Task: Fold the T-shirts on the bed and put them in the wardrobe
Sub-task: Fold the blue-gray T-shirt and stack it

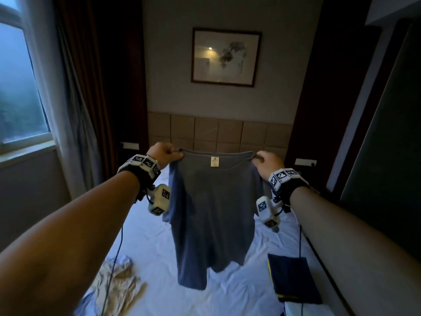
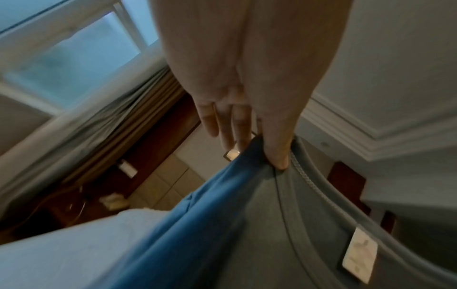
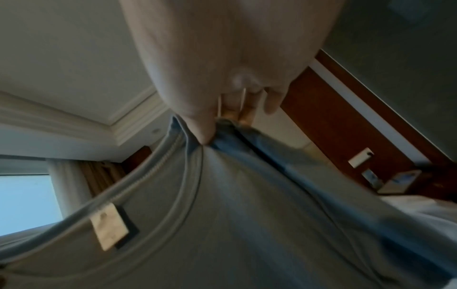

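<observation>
hands, l (image 1: 160,153) + r (image 1: 268,161), pinching blue tee (image 1: 211,213) shoulders, hanging btwn, above bed (image 1: 227,295).

A framed picture (image 1: 226,57) hangs on the wall at 12 o'clock, above a padded headboard (image 1: 218,133). A window (image 1: 20,87) with curtains (image 1: 75,110) occupies 9 to 10 o'clock. A dark folded item (image 1: 293,278) lies at 5 o'clock.
</observation>
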Motion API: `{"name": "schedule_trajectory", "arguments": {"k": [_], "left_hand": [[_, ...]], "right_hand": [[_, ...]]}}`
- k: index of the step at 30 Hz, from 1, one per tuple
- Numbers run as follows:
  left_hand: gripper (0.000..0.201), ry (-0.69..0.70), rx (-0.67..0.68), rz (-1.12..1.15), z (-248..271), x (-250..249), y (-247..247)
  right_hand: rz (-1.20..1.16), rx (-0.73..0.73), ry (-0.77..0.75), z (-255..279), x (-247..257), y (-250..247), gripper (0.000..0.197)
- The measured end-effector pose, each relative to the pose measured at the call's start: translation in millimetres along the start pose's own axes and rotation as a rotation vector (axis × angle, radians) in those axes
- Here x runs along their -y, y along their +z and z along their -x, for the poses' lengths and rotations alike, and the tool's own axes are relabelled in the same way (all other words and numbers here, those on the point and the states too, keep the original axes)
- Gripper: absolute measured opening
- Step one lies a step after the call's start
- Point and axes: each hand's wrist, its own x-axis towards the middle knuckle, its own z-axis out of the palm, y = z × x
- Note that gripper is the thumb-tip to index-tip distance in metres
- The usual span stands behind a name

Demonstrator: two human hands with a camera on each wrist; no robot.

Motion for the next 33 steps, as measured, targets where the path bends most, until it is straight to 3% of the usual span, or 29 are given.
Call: {"name": "schedule_trajectory", "arguments": {"k": [5, 7, 10, 18, 27, 33], "left_hand": [[0.035, 0.014, 0.024, -0.023, 31, 33, 28], [0.032, 0.003, 0.049, -0.041, 43, 49, 39], [0.033, -0.036, 0.118, -0.027, 53, 77, 54], [0.033, -0.169, 0.336, -0.062, 23, 138, 116], [0.024, -0.340, 0.520, -0.162, -53, 264, 274], [0.022, -0.417, 0.632, -0.237, -120, 355, 391]], "right_hand": [[-0.082, -0.052, 0.013, 35, -30, 49, 0.029], [-0.058, -0.019, 0.025, 53, -40, 66, 0.021], [-0.001, 0.061, 0.053, 69, -58, 89, 0.029], [0.068, 0.219, 0.146, 43, -103, 165, 0.032], [0.129, 0.439, 0.355, -29, -205, 334, 0.029], [0.186, 0.503, 0.443, -85, -283, 456, 0.032]]}}
